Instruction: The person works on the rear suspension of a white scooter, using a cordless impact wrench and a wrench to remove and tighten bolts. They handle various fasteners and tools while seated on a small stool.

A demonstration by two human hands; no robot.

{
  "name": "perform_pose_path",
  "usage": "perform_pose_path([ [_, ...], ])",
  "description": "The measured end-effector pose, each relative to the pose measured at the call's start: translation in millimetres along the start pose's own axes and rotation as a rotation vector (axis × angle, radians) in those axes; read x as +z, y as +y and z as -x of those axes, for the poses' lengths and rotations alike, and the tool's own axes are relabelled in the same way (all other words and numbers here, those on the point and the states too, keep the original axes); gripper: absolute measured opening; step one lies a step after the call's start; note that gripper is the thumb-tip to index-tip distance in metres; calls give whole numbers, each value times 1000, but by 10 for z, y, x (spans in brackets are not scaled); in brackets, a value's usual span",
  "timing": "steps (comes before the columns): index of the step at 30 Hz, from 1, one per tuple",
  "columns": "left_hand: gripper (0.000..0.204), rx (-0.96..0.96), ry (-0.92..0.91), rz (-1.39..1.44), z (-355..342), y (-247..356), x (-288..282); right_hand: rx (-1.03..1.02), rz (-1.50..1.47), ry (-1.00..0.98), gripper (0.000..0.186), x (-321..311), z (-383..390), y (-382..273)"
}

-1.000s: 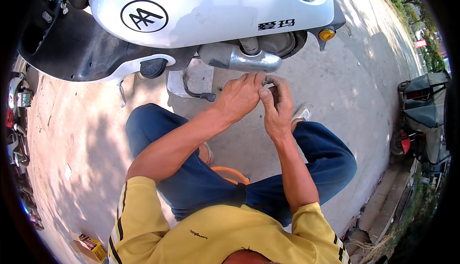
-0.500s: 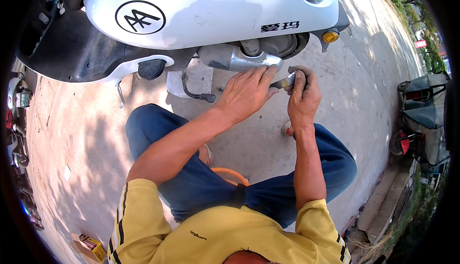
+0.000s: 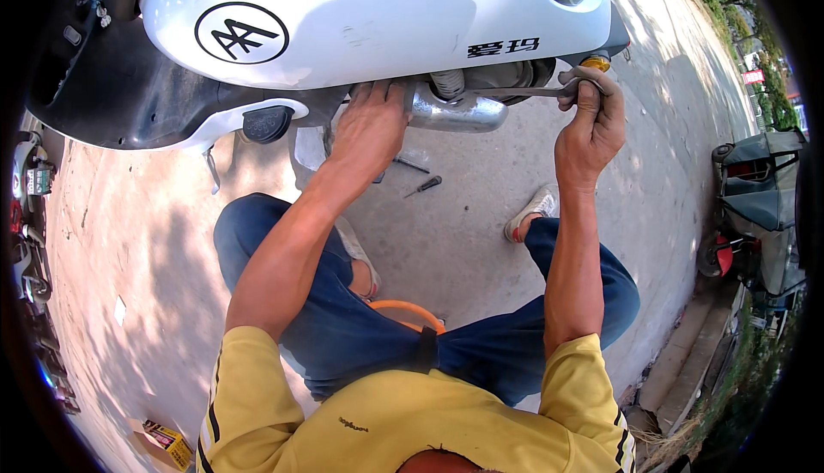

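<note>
A white scooter (image 3: 369,18) stands in front of me, its side panel filling the top of the view. My left hand (image 3: 371,125) reaches up under the panel and its fingers press on the metal part (image 3: 455,111) beneath the body. My right hand (image 3: 590,125) is shut on the handle of a grey wrench (image 3: 532,92), whose far end goes in under the scooter near the shiny cylinder. I squat on blue-trousered legs, in a yellow shirt.
A small screwdriver (image 3: 425,185) and another thin tool (image 3: 410,164) lie on the concrete below the scooter. A covered vehicle (image 3: 755,215) is parked at the right by a kerb. More scooters (image 3: 26,215) line the left edge. A small box (image 3: 167,443) sits lower left.
Both hands rose from in front of me to the scooter's underside. The right hand swung out to the right with the wrench; the left hand moved up under the panel.
</note>
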State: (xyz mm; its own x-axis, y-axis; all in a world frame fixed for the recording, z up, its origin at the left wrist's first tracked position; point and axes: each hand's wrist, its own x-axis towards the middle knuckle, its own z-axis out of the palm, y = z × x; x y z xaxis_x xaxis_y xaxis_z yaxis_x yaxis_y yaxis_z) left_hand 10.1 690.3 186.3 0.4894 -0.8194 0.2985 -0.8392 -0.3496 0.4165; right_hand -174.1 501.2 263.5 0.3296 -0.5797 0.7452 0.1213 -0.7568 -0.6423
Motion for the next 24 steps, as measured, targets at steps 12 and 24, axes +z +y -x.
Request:
perform_pose_path([
  [12, 46, 75, 70, 14, -50, -45, 55, -255, 149, -188, 15, 204, 8, -243],
  [24, 45, -23, -30, 30, -98, -91, 82, -124, 33, -271, 12, 416, 654, -464],
])
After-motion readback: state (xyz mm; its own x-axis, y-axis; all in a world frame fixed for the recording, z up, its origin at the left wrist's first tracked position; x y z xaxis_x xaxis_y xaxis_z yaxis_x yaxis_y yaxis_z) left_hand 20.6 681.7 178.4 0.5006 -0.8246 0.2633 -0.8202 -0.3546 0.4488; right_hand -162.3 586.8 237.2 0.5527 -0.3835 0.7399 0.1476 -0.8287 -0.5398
